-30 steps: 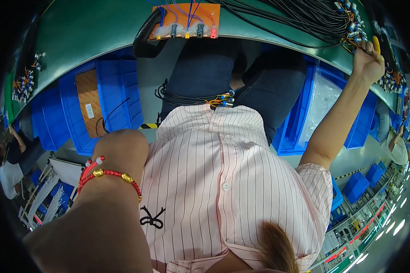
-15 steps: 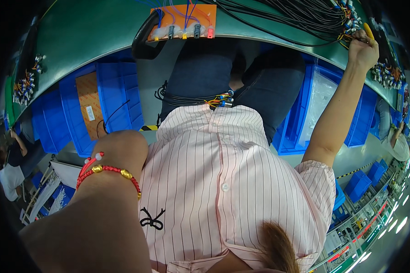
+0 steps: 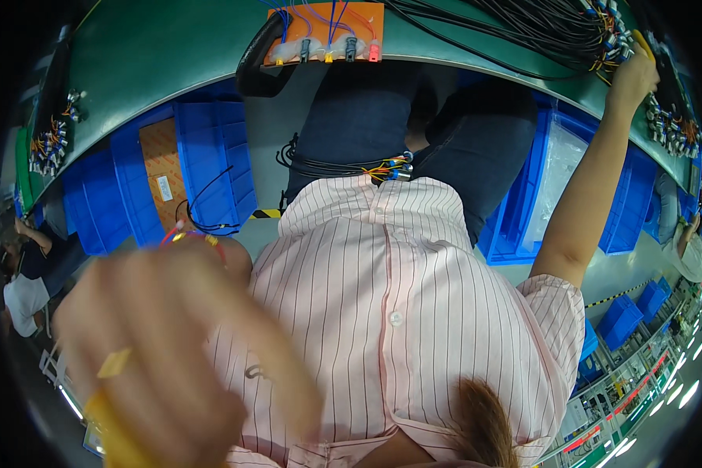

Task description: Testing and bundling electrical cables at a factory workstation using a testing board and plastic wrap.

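On the worktop (image 3: 156, 54), black cables (image 3: 515, 33) are laid, connectors (image 3: 618, 45) by the right grip (image 3: 636, 74); whether these are pinched, or how the blurred left grip (image 3: 160, 335) is set, cannot be told. Likely floppy, light; best held behind the connectors.

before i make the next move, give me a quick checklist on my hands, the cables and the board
1. Right hand at the connectors on the bench: ok.
2. Right hand's grip on a connector: cannot tell, the fingers' contact is too small and partly hidden.
3. Left hand away from the bench: ok, it is raised close to the camera.
4. Left hand empty: cannot tell, it is blurred.
5. Lap cables free of both hands: ok, they lie across the lap.
6. Board free of both hands: ok, it sits at the bench's near edge.
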Action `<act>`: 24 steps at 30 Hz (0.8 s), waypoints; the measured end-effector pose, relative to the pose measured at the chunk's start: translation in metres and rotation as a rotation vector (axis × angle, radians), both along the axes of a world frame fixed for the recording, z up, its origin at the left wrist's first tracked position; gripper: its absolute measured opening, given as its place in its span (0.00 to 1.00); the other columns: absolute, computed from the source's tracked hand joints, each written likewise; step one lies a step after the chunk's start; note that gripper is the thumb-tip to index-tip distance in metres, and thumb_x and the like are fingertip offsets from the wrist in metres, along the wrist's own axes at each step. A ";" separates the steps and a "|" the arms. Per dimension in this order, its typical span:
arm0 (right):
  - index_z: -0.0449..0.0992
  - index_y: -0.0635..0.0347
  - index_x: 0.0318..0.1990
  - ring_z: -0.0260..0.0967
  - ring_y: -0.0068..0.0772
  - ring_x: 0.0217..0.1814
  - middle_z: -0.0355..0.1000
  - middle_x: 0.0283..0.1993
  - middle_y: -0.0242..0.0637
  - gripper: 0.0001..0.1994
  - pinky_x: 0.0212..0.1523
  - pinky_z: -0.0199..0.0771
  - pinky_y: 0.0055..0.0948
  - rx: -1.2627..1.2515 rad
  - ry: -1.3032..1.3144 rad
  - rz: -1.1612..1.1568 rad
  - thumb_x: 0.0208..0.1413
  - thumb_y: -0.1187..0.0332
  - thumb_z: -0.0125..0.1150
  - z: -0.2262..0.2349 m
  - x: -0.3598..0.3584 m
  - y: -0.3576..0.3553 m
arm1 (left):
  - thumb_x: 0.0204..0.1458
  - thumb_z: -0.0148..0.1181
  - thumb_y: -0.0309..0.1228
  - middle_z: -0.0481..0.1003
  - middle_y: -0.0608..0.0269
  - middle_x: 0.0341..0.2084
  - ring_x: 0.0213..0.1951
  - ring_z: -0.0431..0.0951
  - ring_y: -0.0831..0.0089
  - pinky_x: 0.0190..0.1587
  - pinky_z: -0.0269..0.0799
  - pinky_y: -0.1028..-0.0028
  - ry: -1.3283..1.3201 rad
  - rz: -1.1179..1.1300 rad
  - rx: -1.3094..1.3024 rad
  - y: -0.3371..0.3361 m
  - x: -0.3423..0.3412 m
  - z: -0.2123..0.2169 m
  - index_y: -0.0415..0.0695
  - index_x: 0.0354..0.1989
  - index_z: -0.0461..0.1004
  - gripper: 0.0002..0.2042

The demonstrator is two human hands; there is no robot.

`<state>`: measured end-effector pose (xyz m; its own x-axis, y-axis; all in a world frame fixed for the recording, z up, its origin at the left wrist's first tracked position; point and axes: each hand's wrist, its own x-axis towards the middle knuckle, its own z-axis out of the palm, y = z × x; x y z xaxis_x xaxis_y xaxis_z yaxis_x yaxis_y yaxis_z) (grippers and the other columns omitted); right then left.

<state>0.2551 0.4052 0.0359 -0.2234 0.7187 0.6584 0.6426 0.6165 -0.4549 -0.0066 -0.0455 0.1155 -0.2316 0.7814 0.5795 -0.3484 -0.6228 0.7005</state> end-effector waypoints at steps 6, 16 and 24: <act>0.77 0.64 0.45 0.68 0.32 0.43 0.73 0.43 0.41 0.12 0.45 0.67 0.28 0.001 0.273 0.255 0.57 0.70 0.53 0.010 -0.038 -0.158 | 0.49 0.62 0.28 0.77 0.61 0.29 0.27 0.75 0.62 0.35 0.71 0.70 0.655 -0.009 -0.913 0.023 -0.004 -0.072 0.38 0.32 0.78 0.06; 0.74 0.68 0.41 0.67 0.44 0.48 0.68 0.46 0.49 0.15 0.49 0.68 0.36 -0.992 -0.565 0.979 0.52 0.65 0.62 -0.100 -0.057 -0.293 | 0.43 0.66 0.29 0.70 0.60 0.34 0.40 0.69 0.62 0.44 0.65 0.67 1.320 0.103 -0.858 0.022 0.029 -0.152 0.38 0.36 0.77 0.12; 0.75 0.65 0.40 0.68 0.23 0.28 0.73 0.29 0.35 0.08 0.32 0.70 0.25 -1.489 0.270 0.730 0.54 0.72 0.60 -0.084 -0.035 -0.256 | 0.53 0.58 0.28 0.77 0.54 0.39 0.38 0.74 0.58 0.46 0.69 0.67 1.013 0.085 -0.826 0.023 0.025 -0.152 0.38 0.45 0.77 0.12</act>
<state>0.2196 0.1494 -0.0484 -0.7700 0.5121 -0.3806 0.2476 -0.3099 -0.9179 0.0188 -0.0226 -0.0370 -0.0442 0.9923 -0.1160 0.5742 0.1202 0.8099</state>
